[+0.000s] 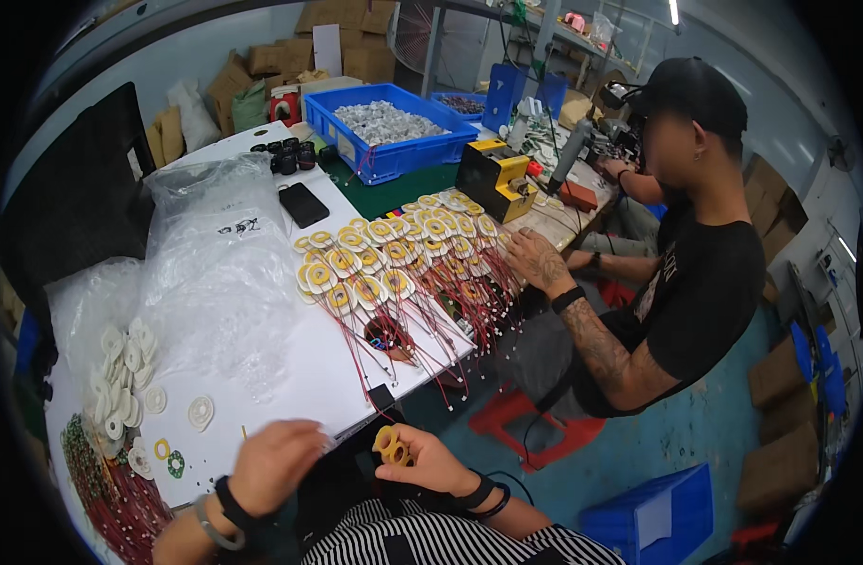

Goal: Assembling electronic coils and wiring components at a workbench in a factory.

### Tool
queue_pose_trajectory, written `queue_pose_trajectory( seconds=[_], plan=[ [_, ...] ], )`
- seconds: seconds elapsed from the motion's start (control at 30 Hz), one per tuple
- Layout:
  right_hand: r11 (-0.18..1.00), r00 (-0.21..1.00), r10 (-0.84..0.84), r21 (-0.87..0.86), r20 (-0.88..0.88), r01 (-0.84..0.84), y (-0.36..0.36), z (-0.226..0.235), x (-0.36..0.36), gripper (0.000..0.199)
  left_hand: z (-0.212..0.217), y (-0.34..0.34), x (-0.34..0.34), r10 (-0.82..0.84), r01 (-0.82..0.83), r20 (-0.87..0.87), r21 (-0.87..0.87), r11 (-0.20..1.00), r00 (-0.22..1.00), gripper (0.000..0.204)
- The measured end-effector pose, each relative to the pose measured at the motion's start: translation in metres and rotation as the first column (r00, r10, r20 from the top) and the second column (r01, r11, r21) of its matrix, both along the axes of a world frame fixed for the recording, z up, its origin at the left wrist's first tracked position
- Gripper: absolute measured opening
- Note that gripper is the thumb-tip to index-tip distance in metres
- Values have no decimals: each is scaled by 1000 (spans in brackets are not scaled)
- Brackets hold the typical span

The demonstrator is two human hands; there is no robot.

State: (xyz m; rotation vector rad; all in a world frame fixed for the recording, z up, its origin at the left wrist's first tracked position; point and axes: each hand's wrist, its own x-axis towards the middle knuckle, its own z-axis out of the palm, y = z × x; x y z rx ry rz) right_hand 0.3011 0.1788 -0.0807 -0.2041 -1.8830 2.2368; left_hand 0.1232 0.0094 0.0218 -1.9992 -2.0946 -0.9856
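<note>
Left hand (279,463) over table edge (351,419); right hand (433,463) grips rings (391,446) beyond.

Left hand (275,463) extended, right hand (433,463) curled

Your left hand (274,467) blurs by the table (215,450), its fingers (304,440) too smeared to show a grip; the lower edge crops your striped garment (459,544), a capped co-worker (714,282) mostly hides another person (646,190), and pale parts (389,122) in the blue bin (384,165) are too small to tell.
</note>
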Motion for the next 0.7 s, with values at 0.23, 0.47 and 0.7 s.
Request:
queue_pose_trajectory(
  seconds=[0.23, 0.47, 0.7],
  plan=[
    [944, 996, -92, -318, -10, 84, -2, 21, 2, 25, -14, 15, 38, -124, 131, -162, 33, 991, 979, 22],
    [967, 982, -188, -173, 1, 185, 10, 18, 3, 22, -21, 23, 46, -45, 31, 360, 47, 998, 932, 44],
    [983, 995, -93, -158, 34, 97, 6, 17, -5, 22, -36, 12, 28, 188, 186, 975, -207, 960, 117, 29]
  ],
)
